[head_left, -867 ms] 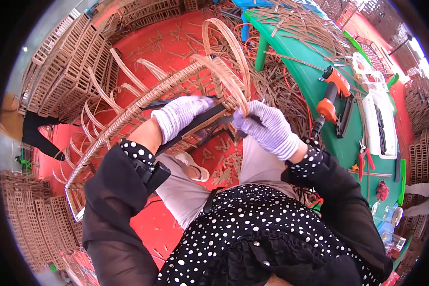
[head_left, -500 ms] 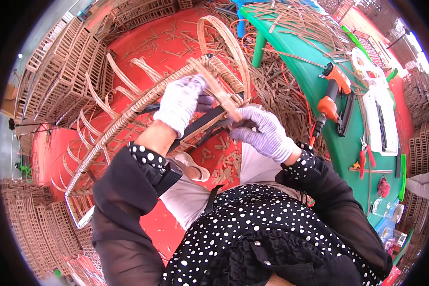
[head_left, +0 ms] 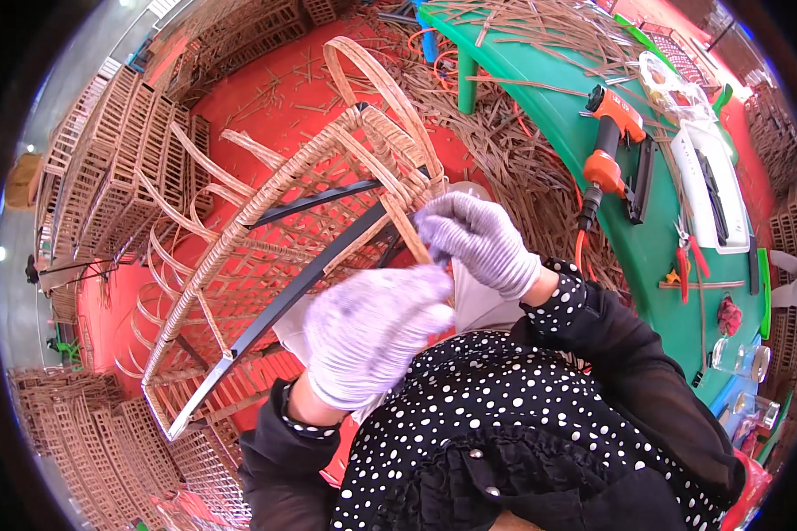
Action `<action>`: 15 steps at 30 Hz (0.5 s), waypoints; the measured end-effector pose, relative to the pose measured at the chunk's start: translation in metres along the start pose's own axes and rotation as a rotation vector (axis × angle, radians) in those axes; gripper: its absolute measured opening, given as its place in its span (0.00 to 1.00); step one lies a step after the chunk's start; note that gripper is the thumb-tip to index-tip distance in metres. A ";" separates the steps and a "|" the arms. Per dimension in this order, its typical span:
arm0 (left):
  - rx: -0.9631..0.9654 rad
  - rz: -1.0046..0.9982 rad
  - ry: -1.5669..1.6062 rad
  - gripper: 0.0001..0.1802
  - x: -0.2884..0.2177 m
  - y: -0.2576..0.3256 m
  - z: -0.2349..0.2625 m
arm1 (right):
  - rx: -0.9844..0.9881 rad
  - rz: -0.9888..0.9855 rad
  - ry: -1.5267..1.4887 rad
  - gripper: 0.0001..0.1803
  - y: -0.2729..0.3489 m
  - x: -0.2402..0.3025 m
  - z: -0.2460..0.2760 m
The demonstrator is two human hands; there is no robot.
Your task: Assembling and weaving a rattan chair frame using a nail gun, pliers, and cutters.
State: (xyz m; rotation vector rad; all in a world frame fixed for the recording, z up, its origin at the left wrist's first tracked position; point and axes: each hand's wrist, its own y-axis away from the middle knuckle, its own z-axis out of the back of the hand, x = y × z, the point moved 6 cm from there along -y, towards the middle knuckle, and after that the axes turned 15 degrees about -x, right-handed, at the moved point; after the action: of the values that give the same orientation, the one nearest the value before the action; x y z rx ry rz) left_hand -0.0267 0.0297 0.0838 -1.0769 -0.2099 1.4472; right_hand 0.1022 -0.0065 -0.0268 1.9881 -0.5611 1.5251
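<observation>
A woven basket frame [head_left: 239, 208] with dark metal bars lies tilted across my lap, curved strip loops along its far left side. From its wrapped top corner a flat brown wicker strip [head_left: 405, 227] runs toward me. My right hand [head_left: 483, 243], in a whitish-purple knit glove, is closed on the strip near its lower end. My left hand [head_left: 372, 332], gloved alike and slightly blurred, is closed at the strip's end beside the right fingertips. The very end of the strip is hidden between the hands.
On the right, a green table [head_left: 562, 133] bears an orange and black air stapler [head_left: 607, 155], red-handled pliers [head_left: 686, 252], a white tray [head_left: 708, 190] and loose strips. Stacked woven baskets [head_left: 119, 177] stand at left. Heaped strip offcuts [head_left: 522, 177] cover the red floor beside the table.
My left hand has come down from the basket's rim toward me, meeting my right hand at the strip. The strip now lies across the frame's corner and points toward me.
</observation>
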 end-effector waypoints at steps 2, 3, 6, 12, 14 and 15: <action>0.066 -0.103 -0.035 0.12 -0.007 0.011 -0.025 | 0.148 -0.232 -0.092 0.17 0.004 -0.005 -0.011; 0.138 -0.087 -0.135 0.14 -0.006 0.019 -0.038 | 0.156 -0.235 -0.101 0.19 0.008 0.003 -0.019; 0.303 -0.090 0.085 0.11 -0.001 0.022 -0.038 | 0.276 -0.140 0.232 0.14 0.006 0.004 -0.030; 0.007 0.438 -0.131 0.11 0.091 -0.024 -0.004 | 0.152 0.545 0.397 0.10 0.017 0.007 -0.025; 0.049 0.440 0.023 0.13 0.101 -0.018 -0.013 | 0.094 0.656 0.504 0.10 0.023 0.008 -0.026; 0.098 0.518 0.013 0.14 0.105 -0.013 -0.011 | 0.199 0.573 0.363 0.12 0.022 0.009 -0.025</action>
State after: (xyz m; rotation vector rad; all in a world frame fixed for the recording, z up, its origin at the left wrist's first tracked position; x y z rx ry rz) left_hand 0.0099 0.1175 0.0371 -1.1069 0.1627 1.8873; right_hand 0.0727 -0.0064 -0.0095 1.6976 -0.8998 2.3047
